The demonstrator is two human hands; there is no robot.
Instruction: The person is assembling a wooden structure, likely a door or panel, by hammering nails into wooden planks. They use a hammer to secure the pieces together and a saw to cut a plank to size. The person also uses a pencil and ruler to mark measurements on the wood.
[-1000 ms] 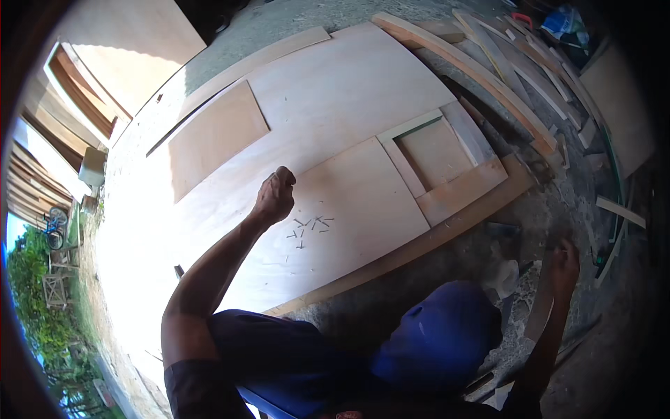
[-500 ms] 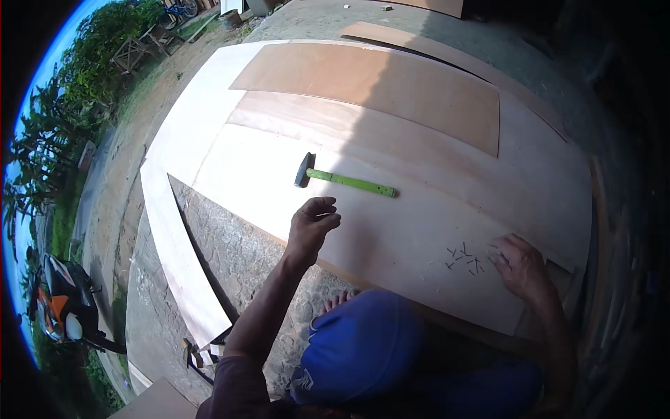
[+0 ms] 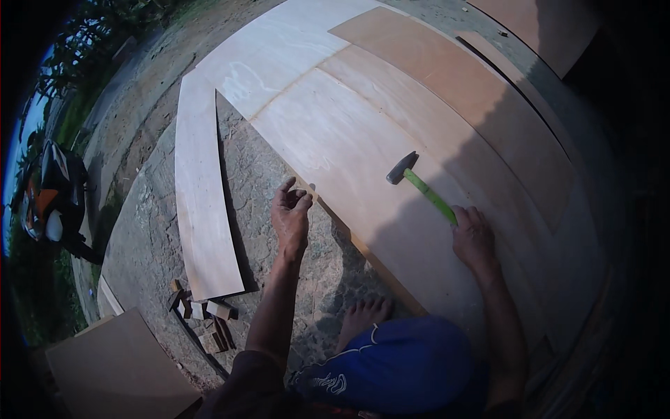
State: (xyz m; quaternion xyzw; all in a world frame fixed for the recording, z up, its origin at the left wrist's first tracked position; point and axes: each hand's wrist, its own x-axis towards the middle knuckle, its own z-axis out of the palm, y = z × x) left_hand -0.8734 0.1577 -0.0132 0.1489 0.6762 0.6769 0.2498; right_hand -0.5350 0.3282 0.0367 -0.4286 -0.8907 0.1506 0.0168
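Nearest to us is a knee in blue cloth, a bare foot showing just beyond it on the rough ground. We record small wood blocks beside the near end of a pale strip. The right hand has its fingers clamped on the handle end of the hammer. We see the hammer over the panel, inward from its near edge, head toward the far side; contact with the panel we cannot tell. The left hand shows just outside that near edge, fingers curled, thumb near forefinger; whether they pinch anything we cannot tell. Beyond, a brown sheet lies along the panel's far edge.
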